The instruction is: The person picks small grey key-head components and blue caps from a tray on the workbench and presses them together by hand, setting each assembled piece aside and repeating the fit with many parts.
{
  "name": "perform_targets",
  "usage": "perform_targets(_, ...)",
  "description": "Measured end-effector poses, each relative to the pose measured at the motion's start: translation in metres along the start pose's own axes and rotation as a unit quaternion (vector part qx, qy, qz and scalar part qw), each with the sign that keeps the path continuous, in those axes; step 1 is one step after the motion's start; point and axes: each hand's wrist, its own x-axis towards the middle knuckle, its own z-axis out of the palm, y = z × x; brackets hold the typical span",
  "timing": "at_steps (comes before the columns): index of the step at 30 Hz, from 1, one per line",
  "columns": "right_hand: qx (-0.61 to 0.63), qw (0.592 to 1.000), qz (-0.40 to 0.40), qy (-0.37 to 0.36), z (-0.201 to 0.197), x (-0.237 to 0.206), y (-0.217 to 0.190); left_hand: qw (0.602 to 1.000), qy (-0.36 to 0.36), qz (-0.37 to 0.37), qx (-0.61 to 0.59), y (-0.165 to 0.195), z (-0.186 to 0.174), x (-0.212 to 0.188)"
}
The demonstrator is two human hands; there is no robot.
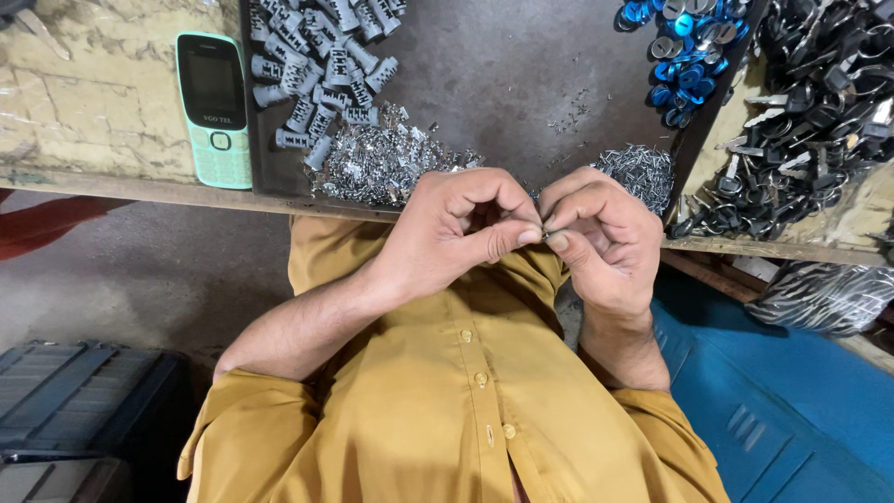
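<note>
Tiny metal part (546,232) pinched between left hand (456,233) and right hand (596,237), grip narrow on it, close over lap for fine fitting. Beyond grip: clip heap (382,163), grey plugs (321,70), on surface (521,65).

One screen is present: a mint-green keypad phone (215,107) lies flat on the pale table (102,112), left of the dark tray (521,65). Its rectangular screen (212,86) is dark and unlit, set in a black face. A crumpled clear plastic bag (819,298) sits at the right edge, below the table.
</note>
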Motion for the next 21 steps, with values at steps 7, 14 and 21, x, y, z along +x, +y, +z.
perform_targets(7, -0.264, 0.963, -0.038, 0.04, -0.004, 0.005, -0.023, 0.999, 0.006, -0.003, 0.038, -0.004, 0.009, 0.004)
perform_targets(14, -0.644, 0.76, -0.038, 0.079, -0.056, -0.008, -0.035, 1.0, -0.01, -0.008, -0.001, -0.013, 0.009, 0.008)
perform_targets(21, -0.517, 0.845, -0.013, 0.139, -0.074, -0.03, -0.023, 0.999, -0.008, -0.041, 0.022, -0.012, 0.013, 0.009)
